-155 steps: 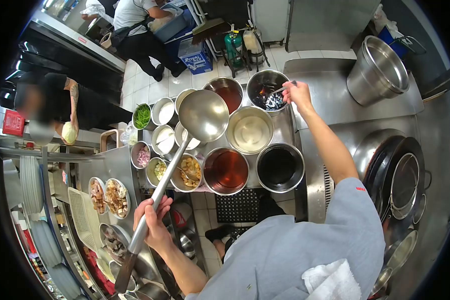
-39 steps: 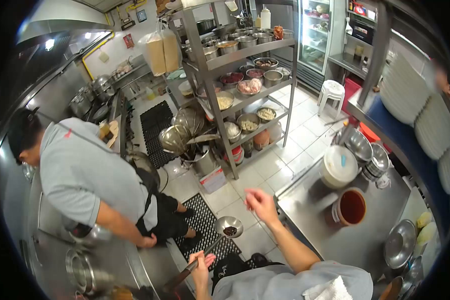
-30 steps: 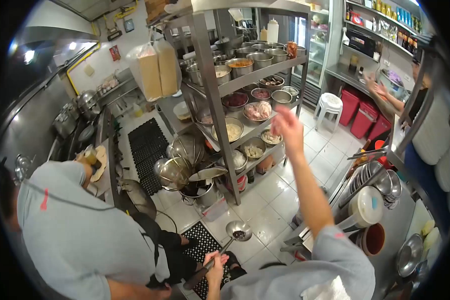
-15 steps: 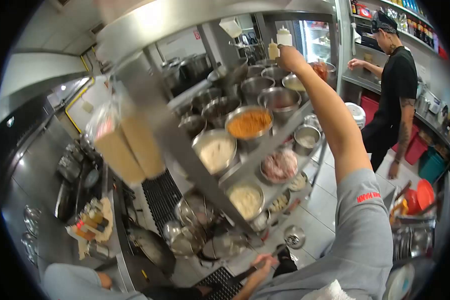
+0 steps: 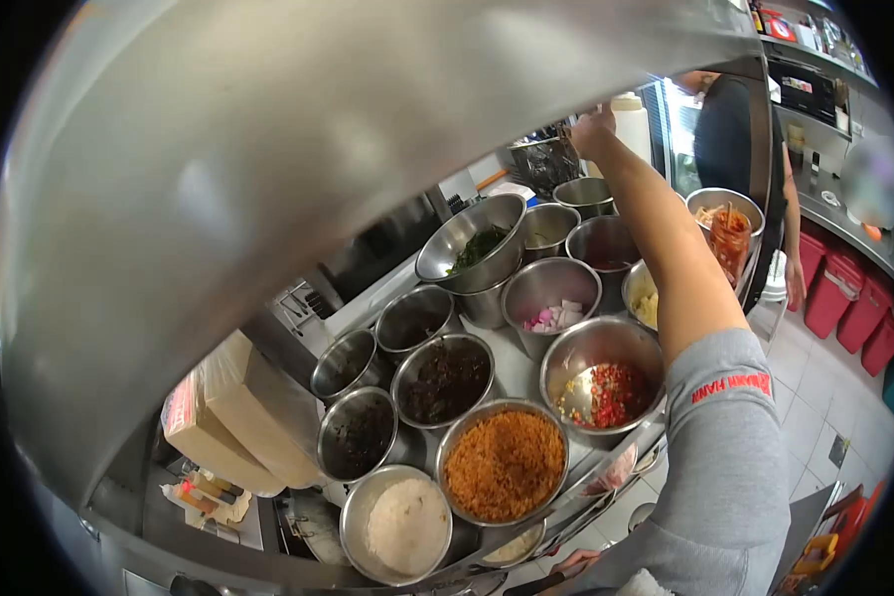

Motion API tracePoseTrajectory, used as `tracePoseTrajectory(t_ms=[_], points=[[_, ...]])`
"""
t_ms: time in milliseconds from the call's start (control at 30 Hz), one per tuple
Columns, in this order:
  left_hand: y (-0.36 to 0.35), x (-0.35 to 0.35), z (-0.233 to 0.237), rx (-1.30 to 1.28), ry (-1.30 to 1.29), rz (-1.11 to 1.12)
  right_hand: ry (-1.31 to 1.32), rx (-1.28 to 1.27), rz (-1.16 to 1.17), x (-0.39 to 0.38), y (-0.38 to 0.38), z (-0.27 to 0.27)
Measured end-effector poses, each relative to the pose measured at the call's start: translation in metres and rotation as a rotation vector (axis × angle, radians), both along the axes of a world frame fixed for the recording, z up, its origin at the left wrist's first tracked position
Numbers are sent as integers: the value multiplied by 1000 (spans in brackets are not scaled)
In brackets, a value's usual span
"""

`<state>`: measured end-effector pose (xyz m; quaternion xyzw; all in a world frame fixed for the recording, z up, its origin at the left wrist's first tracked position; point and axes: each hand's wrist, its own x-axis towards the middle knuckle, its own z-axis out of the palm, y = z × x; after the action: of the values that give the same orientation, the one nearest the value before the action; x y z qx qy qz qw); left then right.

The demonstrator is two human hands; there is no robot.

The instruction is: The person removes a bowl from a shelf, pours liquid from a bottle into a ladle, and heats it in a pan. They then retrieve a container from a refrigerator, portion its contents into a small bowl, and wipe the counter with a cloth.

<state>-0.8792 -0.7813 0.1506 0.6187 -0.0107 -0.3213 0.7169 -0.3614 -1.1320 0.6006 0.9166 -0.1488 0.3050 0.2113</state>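
My right arm stretches over the metal bowls, and my right hand [image 5: 593,131] is high up under the steel hood edge. Its fingers look curled, but what they hold is partly hidden by the edge. A white squeeze bottle [image 5: 632,126] stands just right of it. At the bottom, my left hand [image 5: 573,563] is closed round the dark handle of a long-handled ladle [image 5: 531,587]. Below my right arm sit a bowl of chopped red chillies [image 5: 606,392], a bowl of orange-brown crumbly food [image 5: 505,464] and a bowl of white powder [image 5: 405,526].
A wide steel hood [image 5: 268,149] hangs close overhead. A tilted bowl of greens [image 5: 479,243] rests on another bowl. A jar of red sauce [image 5: 730,244] stands at the right. Behind it is a person in black [image 5: 730,129]. Red bins [image 5: 834,298] line the right wall.
My view has moved in closer to the bowls, and the hood now fills the upper left. My right hand remains stretched out beside the white bottle. The ladle's perforated head is now mostly out of sight.
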Motion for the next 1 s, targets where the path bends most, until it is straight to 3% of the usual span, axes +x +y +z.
tracePoseTrajectory(t_ms=[133, 300, 367, 500, 600, 700, 800, 900, 1000], points=[[-12, 16, 6, 20, 8, -7, -49, 174, 107, 40, -8, -12], [-22, 23, 11, 36, 13, -31, -40, 501, 147, -11, 8, -2], [-23, 23, 12, 38, 15, -35, -110, 618, 259, 19, -11, -11], [-24, 18, 12, 49, 16, -58, -299, 415, 354, -17, 4, 12], [-21, 12, 10, 48, 9, -64, -241, 570, 249, -44, 17, 41], [-19, 4, 8, 50, -13, -70, -182, 502, 289, -65, 17, 41], [-18, 0, 12, 40, -22, -79, 85, 468, 289, -80, 17, 39], [-13, -1, 20, 58, -46, -73, -47, 440, 301, -85, 24, 17], [-11, -2, 30, 78, -54, -57, 26, 421, 287, -72, 18, 9]])
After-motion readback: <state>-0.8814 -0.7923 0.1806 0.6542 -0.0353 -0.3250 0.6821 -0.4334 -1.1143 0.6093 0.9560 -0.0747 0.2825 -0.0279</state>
